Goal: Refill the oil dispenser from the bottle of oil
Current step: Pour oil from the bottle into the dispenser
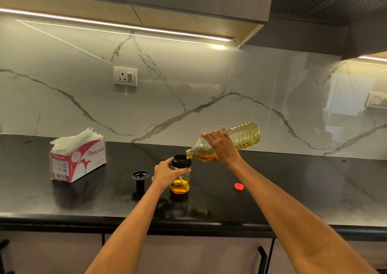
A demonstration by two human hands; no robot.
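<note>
A pink and white tissue box sits on the left of the black counter, with white tissues sticking out of the top. Next comes a black lid, standing by itself near the left hand. The left hand has its fingers curled round the oil dispenser — a clear jar with a black top and bottom, standing upright on the counter with some yellow oil at the bottom. The right hand grips the bottle of oil round its middle and tips it sideways — its open mouth is right over the dispenser's open top. A small red cap lies on the counter to the right of the dispenser.
</note>
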